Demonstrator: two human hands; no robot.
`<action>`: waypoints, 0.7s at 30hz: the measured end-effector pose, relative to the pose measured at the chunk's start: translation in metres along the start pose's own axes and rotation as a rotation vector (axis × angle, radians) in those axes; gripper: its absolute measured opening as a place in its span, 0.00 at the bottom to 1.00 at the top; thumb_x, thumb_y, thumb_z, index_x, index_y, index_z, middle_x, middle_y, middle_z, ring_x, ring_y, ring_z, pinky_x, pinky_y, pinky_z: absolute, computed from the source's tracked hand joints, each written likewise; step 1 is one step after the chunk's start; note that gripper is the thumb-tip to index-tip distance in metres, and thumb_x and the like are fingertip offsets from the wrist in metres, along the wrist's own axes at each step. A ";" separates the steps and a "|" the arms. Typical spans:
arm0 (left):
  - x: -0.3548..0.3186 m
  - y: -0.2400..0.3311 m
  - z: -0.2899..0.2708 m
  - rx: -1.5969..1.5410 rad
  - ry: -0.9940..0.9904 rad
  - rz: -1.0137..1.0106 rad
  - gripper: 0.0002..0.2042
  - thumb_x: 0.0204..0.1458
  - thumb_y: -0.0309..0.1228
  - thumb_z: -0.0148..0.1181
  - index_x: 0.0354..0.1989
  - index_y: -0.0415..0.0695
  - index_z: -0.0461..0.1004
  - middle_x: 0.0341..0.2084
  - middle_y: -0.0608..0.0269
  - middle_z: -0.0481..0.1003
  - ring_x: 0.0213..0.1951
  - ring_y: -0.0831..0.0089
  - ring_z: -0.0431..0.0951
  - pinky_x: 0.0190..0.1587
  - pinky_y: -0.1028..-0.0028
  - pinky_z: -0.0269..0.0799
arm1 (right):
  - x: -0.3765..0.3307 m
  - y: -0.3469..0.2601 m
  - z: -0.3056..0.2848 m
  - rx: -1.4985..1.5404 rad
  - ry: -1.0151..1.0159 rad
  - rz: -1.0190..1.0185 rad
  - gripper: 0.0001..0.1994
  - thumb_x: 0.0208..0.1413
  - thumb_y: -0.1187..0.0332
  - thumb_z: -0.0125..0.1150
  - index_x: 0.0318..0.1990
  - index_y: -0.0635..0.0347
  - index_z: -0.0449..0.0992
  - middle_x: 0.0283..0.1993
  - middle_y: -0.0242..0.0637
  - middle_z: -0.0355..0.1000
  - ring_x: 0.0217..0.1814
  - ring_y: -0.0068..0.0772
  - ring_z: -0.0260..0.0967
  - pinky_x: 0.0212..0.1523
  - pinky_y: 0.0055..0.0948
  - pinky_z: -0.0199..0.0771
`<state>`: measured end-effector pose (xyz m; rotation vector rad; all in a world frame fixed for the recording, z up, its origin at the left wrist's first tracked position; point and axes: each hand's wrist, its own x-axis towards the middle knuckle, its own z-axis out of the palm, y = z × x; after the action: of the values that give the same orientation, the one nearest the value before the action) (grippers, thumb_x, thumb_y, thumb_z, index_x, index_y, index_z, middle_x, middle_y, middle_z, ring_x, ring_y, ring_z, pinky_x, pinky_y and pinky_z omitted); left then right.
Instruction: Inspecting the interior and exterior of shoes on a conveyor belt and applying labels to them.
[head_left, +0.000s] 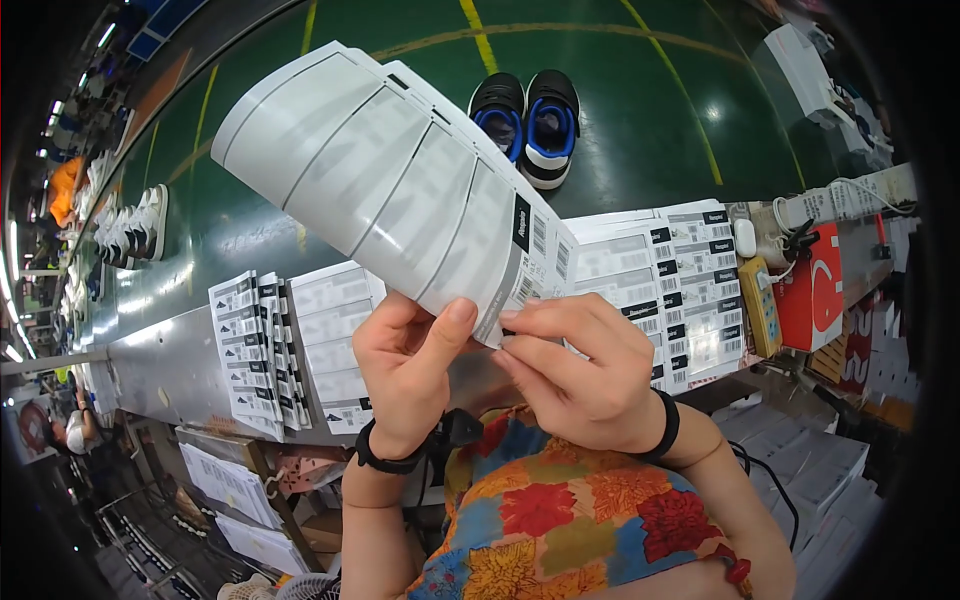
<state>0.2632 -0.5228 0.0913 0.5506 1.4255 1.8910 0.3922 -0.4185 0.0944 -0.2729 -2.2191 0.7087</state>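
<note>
Shoes (pixel 527 125) on green belt (pixel 640 130) | label sheet (pixel 390 190) blocks belt | left hand (pixel 405 370) pinches sheet | right hand (pixel 575 370) fingers grip its corner

Label sheets (pixel 690 290) crowd the ledge (shoes (pixel 527 125) block the belt beyond).

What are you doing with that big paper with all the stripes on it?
A person holds up a sheet of labels with both hands. The left hand grips its lower edge, while the right hand pinches at one label near the corner. More label sheets lie on the metal ledge in front. Behind it, a pair of small black and blue shoes sits on the green belt.
</note>
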 end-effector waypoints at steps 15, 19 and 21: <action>0.000 -0.001 -0.066 0.533 0.352 0.261 0.03 0.58 0.22 0.55 0.33 0.36 0.69 0.24 0.69 0.71 0.27 0.86 0.66 0.30 0.85 0.61 | 0.009 0.102 -0.083 0.421 0.680 0.721 0.07 0.58 0.74 0.55 0.29 0.65 0.68 0.27 0.33 0.72 0.27 0.19 0.71 0.31 0.24 0.78; -0.006 0.002 -0.088 0.597 0.406 0.281 0.03 0.59 0.22 0.52 0.34 0.35 0.68 0.29 0.65 0.71 0.32 0.83 0.68 0.37 0.82 0.65 | 0.042 0.139 -0.057 -0.358 0.653 0.516 0.06 0.50 0.72 0.60 0.28 0.65 0.70 0.19 0.39 0.72 0.20 0.29 0.71 0.24 0.27 0.70; -0.008 0.003 -0.095 0.552 0.384 0.283 0.02 0.59 0.22 0.52 0.37 0.35 0.68 0.31 0.64 0.72 0.33 0.83 0.69 0.38 0.82 0.64 | 0.063 0.158 -0.024 -0.485 0.546 0.378 0.07 0.51 0.70 0.58 0.27 0.63 0.69 0.19 0.44 0.72 0.21 0.47 0.74 0.24 0.38 0.73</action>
<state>0.2018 -0.5912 0.0655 0.6991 2.2543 1.8750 0.3628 -0.2536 0.0562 -1.0202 -1.7875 0.2228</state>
